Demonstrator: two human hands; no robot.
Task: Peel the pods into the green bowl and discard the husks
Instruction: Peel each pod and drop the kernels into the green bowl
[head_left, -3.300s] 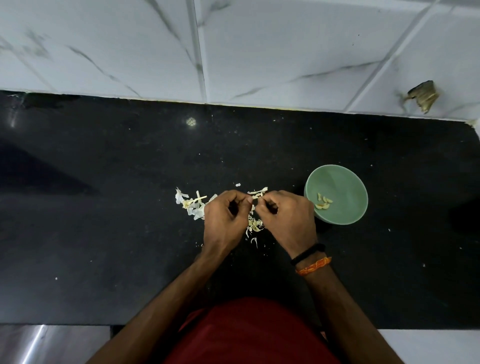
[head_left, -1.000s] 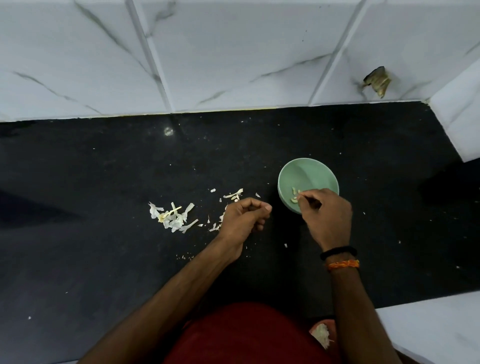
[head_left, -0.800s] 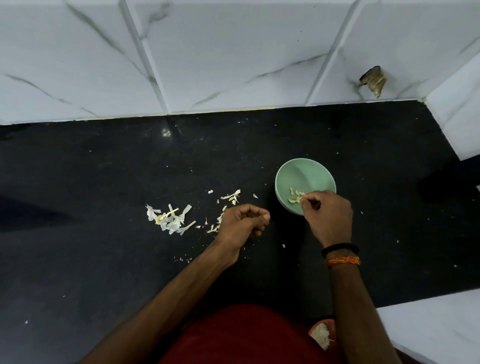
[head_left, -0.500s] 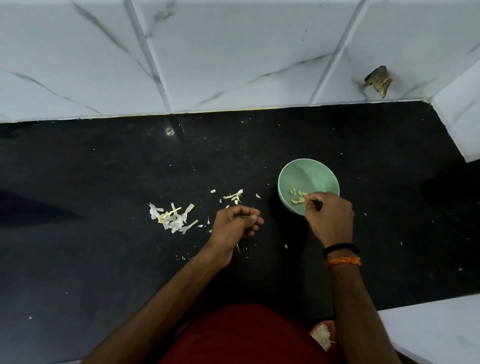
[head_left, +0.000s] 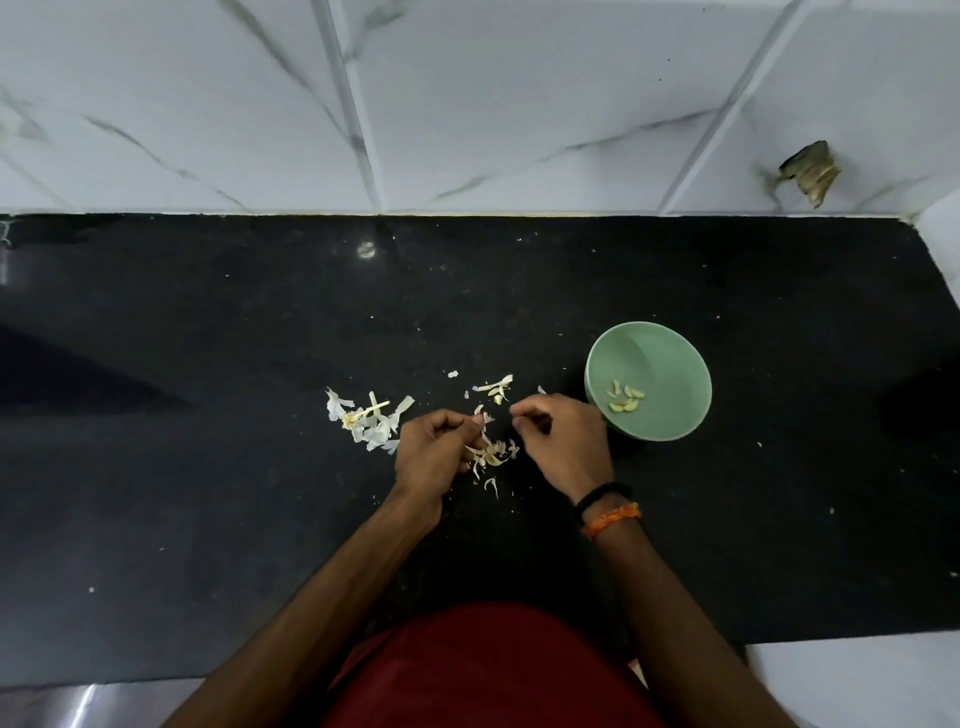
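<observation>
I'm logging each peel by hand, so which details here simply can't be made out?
- Head view: what the left hand grips; its curled fingers hide it.
- Head view: whether the right hand pinches anything; too small.
- Exact count of pieces in the green bowl; they overlap and are small.
- Unpeeled pods left among the husks; too small to tell.

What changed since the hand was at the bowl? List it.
The right hand left the green bowl and came back left, beside the left hand, over the husk scraps. The peeled pieces stay in the bowl; the husk pile is unmoved.
</observation>
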